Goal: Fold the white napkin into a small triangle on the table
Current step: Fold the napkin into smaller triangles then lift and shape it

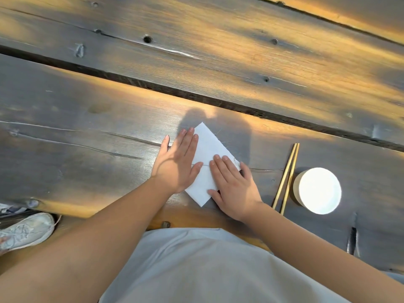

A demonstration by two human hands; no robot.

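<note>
Flat on the dark plank tabletop (87, 132), close to its near edge, lies the white napkin (207, 149), folded into an elongated strip set on the diagonal. Its long axis runs from a corner at the far end, above the left fingertips, down to a point at the near end between the two wrists. A faint crease or seam crosses it about halfway along.

Both hands press it down with open palms. The left hand (177, 165) covers the napkin's left edge, its fingers (190, 141) straight, close together and aimed away from the person, the thumb reaching onto the cloth at the crease. The right hand (235, 186) lies over the right lower part, fingers extended and only slightly spread, tips resting at the crease line, thumb near the lower point. Neither hand grips anything; the cloth is simply pinned between them.

Right of the hands, a pair of wooden chopsticks (286, 178) lies lengthwise, and just beside it stands a small white bowl (318, 190).
</note>
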